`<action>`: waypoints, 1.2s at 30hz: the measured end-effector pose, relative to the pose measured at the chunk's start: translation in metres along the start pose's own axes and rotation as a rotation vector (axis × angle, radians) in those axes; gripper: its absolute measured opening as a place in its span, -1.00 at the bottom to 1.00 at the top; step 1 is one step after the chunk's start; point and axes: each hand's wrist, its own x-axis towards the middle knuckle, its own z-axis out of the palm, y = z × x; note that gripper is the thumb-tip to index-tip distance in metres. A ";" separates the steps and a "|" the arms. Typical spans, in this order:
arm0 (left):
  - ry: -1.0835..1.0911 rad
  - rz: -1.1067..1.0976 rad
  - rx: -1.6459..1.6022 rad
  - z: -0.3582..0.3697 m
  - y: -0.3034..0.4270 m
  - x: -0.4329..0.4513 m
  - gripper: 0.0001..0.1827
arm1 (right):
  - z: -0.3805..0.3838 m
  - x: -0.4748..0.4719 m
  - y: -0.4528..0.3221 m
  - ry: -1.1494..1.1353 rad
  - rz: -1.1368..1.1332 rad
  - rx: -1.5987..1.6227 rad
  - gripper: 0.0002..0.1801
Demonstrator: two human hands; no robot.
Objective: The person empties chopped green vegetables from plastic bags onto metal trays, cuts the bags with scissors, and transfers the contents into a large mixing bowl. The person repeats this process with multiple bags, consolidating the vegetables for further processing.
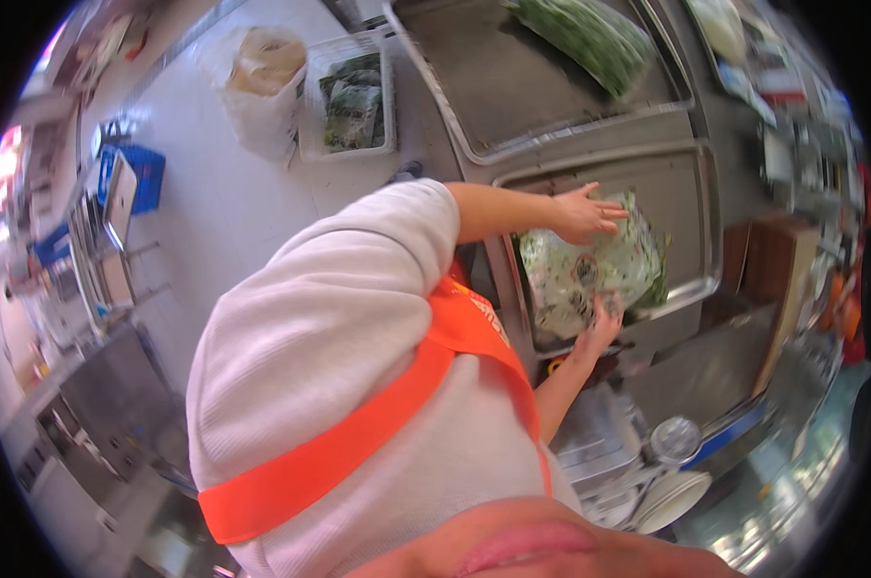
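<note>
A clear printed plastic bag of leafy greens (pixel 587 271) lies in a shallow metal tray (pixel 709 217) in front of me. My left hand (pixel 587 215) is over the upper edge of the bag, palm down, fingers spread, grasping nothing visible. At the bag's lower edge, my right hand (pixel 605 318) touches the plastic with its fingers raised; blur and the plastic hide whether they pinch it. Green leaves show along the right side of the bag. A larger metal tray (pixel 471 137) stands beside this one and holds a long bag of green vegetables (pixel 587 40).
White plastic bag (pixel 258 115) and basket with bagged greens (pixel 309 137) stand on the floor at upper left. A blue crate (pixel 146 180) is farther left. Brown box (pixel 786 253) stands right of the tray; clear containers (pixel 598 441) and a round lid (pixel 672 502) lie below.
</note>
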 end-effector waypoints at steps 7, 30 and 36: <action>0.757 -0.256 -0.407 -0.068 -0.052 -0.058 -0.61 | -0.008 -0.024 -0.087 0.134 -0.249 0.033 -0.55; 1.492 -2.216 -0.126 -0.094 -0.190 -0.651 -0.06 | 0.690 -0.187 -0.090 -1.316 -0.305 0.070 -0.60; 1.401 -2.051 -0.580 -0.041 -0.221 -0.716 -0.27 | 0.842 -0.257 0.091 -1.360 -1.149 -0.818 -0.45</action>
